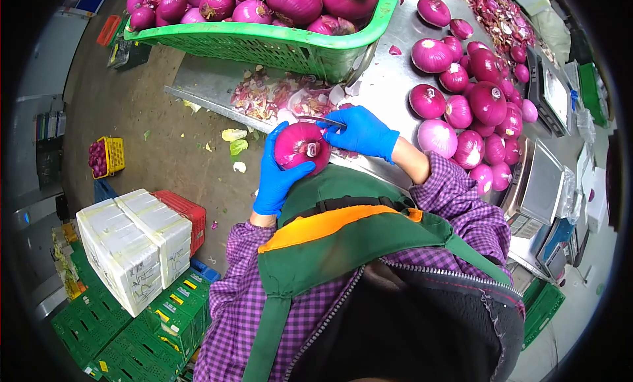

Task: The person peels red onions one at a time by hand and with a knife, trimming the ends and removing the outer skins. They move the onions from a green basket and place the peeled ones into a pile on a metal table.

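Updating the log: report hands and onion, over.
Left hand cupping red onion. Right hand gripping knife, blade at the onion's top. Nothing in the way.

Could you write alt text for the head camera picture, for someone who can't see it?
A person's blue-gloved left hand holds a red onion while the right hand holds a small knife against it, over a steel table with peeled onions and a green basket of more.
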A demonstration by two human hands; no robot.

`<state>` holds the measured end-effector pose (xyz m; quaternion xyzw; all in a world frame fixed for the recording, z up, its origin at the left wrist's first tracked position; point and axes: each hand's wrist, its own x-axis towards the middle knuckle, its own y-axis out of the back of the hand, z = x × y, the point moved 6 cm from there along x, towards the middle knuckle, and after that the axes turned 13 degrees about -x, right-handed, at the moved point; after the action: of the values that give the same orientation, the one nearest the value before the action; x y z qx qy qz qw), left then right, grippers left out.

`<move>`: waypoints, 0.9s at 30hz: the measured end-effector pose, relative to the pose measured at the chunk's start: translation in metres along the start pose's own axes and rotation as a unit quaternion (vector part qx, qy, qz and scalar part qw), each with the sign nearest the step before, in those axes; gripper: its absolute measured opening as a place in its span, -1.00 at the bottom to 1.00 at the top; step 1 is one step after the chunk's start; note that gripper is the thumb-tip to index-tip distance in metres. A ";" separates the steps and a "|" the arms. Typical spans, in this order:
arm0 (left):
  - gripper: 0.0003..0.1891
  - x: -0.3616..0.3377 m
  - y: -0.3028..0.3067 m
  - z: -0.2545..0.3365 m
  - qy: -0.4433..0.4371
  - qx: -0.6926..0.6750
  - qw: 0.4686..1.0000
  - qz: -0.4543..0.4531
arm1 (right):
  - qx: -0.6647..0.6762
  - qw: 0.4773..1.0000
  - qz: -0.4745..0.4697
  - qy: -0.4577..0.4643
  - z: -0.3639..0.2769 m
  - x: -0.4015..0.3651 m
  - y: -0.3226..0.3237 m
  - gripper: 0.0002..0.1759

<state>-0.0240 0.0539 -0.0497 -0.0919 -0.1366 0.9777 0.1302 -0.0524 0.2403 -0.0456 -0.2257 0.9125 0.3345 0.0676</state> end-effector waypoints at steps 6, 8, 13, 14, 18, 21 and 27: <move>-0.09 -0.005 0.000 -0.004 0.014 -0.116 0.993 0.001 | 0.008 0.996 0.092 -0.004 0.020 -0.001 -0.018 -0.69; -0.09 -0.016 0.010 -0.012 0.042 -0.224 0.973 0.030 | 0.041 0.994 0.100 -0.025 0.031 -0.003 -0.027 -0.70; -0.25 -0.012 0.001 -0.001 0.116 -0.628 0.766 -0.071 | 0.000 0.991 0.099 -0.085 0.054 -0.002 -0.031 -0.66; -0.25 -0.011 0.007 -0.005 0.108 -0.627 0.768 -0.070 | 0.001 0.991 0.132 -0.035 0.039 -0.004 -0.023 -0.63; -0.27 -0.006 0.024 -0.018 0.093 -0.468 0.876 0.061 | -0.176 0.971 0.143 0.070 -0.032 -0.021 0.013 -0.49; -0.23 -0.002 0.015 -0.005 0.056 -0.288 0.954 0.053 | -0.231 0.957 0.106 0.140 -0.045 -0.025 0.014 -0.42; -0.22 -0.004 0.013 -0.004 0.049 -0.226 0.972 0.039 | -0.352 0.909 0.124 0.186 -0.039 -0.021 0.004 -0.38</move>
<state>-0.0217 0.0420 -0.0569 -0.1725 -0.3441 0.9200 0.0740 -0.0347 0.2258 -0.0075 -0.1781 0.7523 0.5914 -0.2292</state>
